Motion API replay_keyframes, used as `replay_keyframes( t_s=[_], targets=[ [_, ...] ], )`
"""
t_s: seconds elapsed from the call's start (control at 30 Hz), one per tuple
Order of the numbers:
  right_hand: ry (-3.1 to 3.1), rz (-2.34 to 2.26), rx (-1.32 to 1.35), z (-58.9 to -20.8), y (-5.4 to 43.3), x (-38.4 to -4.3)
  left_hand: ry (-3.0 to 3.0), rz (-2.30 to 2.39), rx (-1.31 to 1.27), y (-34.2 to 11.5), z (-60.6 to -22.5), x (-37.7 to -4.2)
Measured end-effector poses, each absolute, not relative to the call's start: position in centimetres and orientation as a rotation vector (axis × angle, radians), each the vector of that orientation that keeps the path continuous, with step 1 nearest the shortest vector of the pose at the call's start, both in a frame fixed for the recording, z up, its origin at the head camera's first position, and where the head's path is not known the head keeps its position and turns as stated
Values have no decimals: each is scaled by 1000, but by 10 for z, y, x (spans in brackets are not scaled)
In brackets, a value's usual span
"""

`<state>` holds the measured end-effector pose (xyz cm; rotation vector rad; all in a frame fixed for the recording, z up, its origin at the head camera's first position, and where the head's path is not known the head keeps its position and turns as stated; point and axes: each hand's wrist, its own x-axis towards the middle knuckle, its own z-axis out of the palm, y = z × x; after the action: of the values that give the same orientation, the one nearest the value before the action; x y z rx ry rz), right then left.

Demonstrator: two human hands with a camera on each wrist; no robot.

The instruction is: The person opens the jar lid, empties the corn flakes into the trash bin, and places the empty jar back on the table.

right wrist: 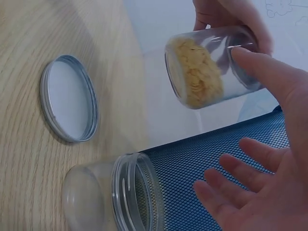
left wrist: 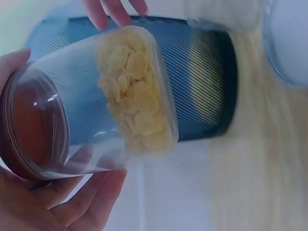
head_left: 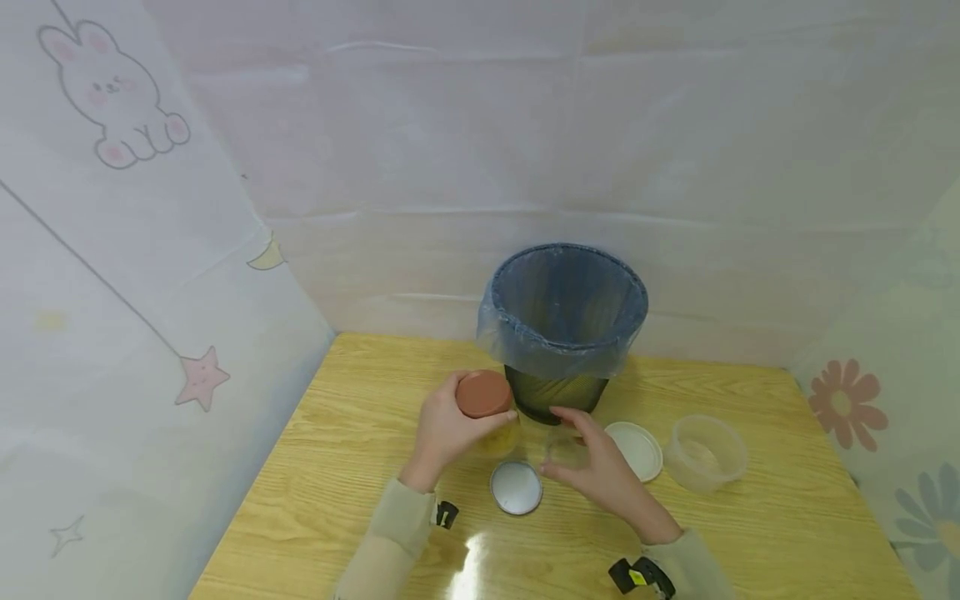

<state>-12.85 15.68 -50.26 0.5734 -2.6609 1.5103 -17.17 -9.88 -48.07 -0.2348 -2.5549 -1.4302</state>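
My left hand grips a clear jar with a reddish-brown lid, its fingers and thumb around the upper part. Yellow flakes lie in the bottom of this jar, seen tilted in both wrist views. My right hand has its fingers spread beside a second clear jar, which stands lidless on the table. In the right wrist view, a gap shows between those fingers and the glass. Between the hands lies a round silver-rimmed lid, its white inner side up.
Behind the hands stands a dark mesh bin lined with a blue bag. To the right are a white round lid and a translucent round tub. The wooden table meets curtained walls at its back and sides.
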Motion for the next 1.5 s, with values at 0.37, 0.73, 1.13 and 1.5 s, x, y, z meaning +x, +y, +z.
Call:
replay_keyframes(
  t_s=[0.37,0.73,1.13,1.5],
  targets=[
    [-2593,1613,716,-495,151,-127,-2474,-1536,-537,-77,-456,-148],
    [-2451,1806,923,-489,151,-124,-2389,-1512,-738,-62,-445,-131],
    [-2321,1988,1107,-486,150,-121,-2298,-1542,-838,-55,-441,-125],
    [-2340,1906,995,-483,147,-112,-2243,-1569,-872,-53,-441,-125]
  ],
)
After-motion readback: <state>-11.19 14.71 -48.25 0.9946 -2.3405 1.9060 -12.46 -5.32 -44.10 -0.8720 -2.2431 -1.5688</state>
